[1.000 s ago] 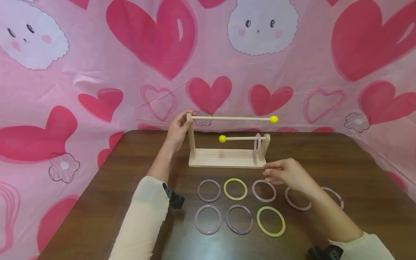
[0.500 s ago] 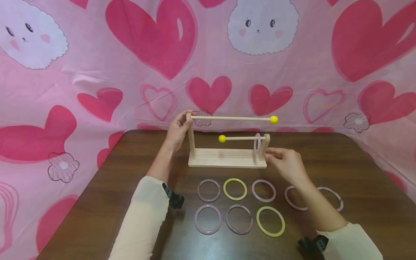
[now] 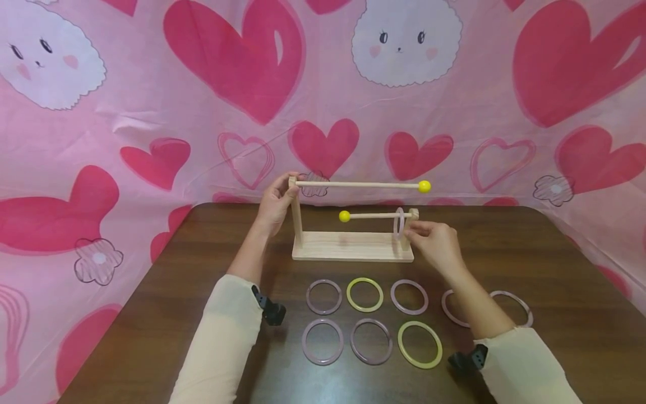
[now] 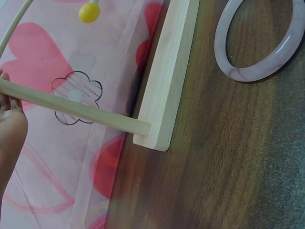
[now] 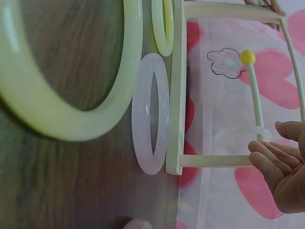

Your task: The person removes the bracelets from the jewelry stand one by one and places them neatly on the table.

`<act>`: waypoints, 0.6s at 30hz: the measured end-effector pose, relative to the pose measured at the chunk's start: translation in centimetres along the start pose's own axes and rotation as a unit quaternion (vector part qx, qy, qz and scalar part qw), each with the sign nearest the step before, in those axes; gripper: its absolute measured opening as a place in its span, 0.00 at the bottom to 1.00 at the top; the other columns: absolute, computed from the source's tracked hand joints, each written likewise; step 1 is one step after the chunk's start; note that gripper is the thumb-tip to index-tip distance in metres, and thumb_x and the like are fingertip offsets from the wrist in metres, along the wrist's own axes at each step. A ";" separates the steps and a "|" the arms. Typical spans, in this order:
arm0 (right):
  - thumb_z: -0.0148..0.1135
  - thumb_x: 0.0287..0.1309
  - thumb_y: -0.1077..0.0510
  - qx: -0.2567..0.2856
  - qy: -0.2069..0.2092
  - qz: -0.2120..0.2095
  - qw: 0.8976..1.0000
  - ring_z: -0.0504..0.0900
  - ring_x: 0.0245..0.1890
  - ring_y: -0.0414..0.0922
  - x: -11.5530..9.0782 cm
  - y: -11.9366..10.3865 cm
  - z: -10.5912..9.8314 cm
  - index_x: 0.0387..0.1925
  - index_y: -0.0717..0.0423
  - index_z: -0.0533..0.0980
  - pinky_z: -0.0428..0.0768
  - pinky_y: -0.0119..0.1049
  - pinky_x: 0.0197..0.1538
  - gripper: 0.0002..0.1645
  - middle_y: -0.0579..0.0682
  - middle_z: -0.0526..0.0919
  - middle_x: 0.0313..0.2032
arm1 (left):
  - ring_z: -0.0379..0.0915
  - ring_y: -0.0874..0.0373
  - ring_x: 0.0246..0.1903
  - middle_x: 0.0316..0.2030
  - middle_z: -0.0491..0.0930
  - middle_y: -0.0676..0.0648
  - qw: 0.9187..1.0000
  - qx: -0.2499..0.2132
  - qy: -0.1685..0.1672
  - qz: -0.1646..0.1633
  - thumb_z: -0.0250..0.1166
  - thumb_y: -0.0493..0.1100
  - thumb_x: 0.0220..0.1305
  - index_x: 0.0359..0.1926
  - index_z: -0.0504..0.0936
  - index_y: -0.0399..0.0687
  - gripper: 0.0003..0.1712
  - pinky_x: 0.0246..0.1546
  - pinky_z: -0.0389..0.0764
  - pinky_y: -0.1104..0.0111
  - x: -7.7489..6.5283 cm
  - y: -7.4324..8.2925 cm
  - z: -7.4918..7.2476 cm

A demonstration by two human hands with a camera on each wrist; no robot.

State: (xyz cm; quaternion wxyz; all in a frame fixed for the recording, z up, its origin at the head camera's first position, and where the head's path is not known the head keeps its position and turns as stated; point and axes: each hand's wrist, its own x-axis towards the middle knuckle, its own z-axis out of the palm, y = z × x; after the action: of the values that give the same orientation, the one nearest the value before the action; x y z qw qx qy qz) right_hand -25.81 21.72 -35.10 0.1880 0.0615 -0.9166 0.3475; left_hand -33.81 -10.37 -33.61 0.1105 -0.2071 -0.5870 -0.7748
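Observation:
My left hand [image 3: 276, 206] grips the top of the tall left post of a wooden bangle stand [image 3: 353, 247]; the left wrist view shows the fingers behind this post [image 4: 71, 106]. A lilac bangle [image 3: 400, 223] hangs on the lower rod near the short right post. My right hand [image 3: 438, 246] is at that short post, beside the hanging bangle. In the right wrist view its thumb and fingers [image 5: 271, 164] are apart, with the post's upper end hidden behind them; contact is unclear. The upper rod [image 3: 358, 184] carries no bangle.
Several lilac bangles [image 3: 409, 297] and two yellow bangles, one nearer [image 3: 420, 345] and one farther [image 3: 365, 294], lie flat before the stand. My right forearm passes over two lilac bangles [image 3: 529, 314] at the right. A pink heart-print cloth [image 3: 323, 101] hangs behind the brown table [image 3: 166, 303].
My right hand has moved up and slightly left, from the stand's front right corner to the short post. The left hand, stand and bangles have stayed in place.

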 end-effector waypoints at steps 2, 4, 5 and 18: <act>0.63 0.55 0.58 0.003 -0.003 0.003 1.000 0.82 0.37 0.56 0.2 0.1 0.3 0.42 0.66 0.80 0.78 0.49 0.37 0.17 0.60 0.83 0.36 | 0.70 0.62 0.47 0.41 0.80 0.58 1.000 0.001 0.001 0.000 0.60 0.41 0.55 0.53 0.70 0.30 0.26 0.51 0.68 0.70 0.0 0.0 0.0; 0.64 0.55 0.57 0.003 -0.006 0.007 1.000 0.82 0.37 0.56 0.5 0.2 0.5 0.42 0.66 0.80 0.78 0.50 0.37 0.17 0.61 0.83 0.36 | 0.70 0.62 0.46 0.41 0.80 0.59 1.000 -0.001 0.001 0.000 0.61 0.41 0.54 0.51 0.72 0.34 0.23 0.50 0.68 0.70 -0.1 0.0 0.0; 0.64 0.54 0.57 0.002 -0.008 0.009 1.000 0.82 0.37 0.56 0.6 0.2 0.7 0.42 0.66 0.80 0.78 0.50 0.38 0.17 0.61 0.83 0.36 | 0.70 0.62 0.46 0.41 0.80 0.59 1.000 -0.003 0.002 0.000 0.61 0.41 0.54 0.50 0.73 0.36 0.23 0.49 0.68 0.71 -0.1 0.0 0.0; 0.65 0.53 0.56 -0.003 -0.002 0.029 1.000 0.79 0.42 0.60 1.3 0.7 1.9 0.40 0.66 0.81 0.74 0.52 0.43 0.17 0.61 0.83 0.35 | 0.70 0.62 0.47 0.41 0.80 0.60 1.000 -0.001 0.000 0.005 0.60 0.39 0.56 0.46 0.77 0.47 0.15 0.50 0.67 0.70 -0.2 0.0 0.1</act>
State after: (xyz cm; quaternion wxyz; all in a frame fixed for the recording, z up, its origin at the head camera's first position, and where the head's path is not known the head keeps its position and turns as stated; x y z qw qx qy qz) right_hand -27.72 21.05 -36.32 0.1761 0.0352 -0.9193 0.3503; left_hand -33.64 -10.30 -33.65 0.1143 -0.2105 -0.5854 -0.7745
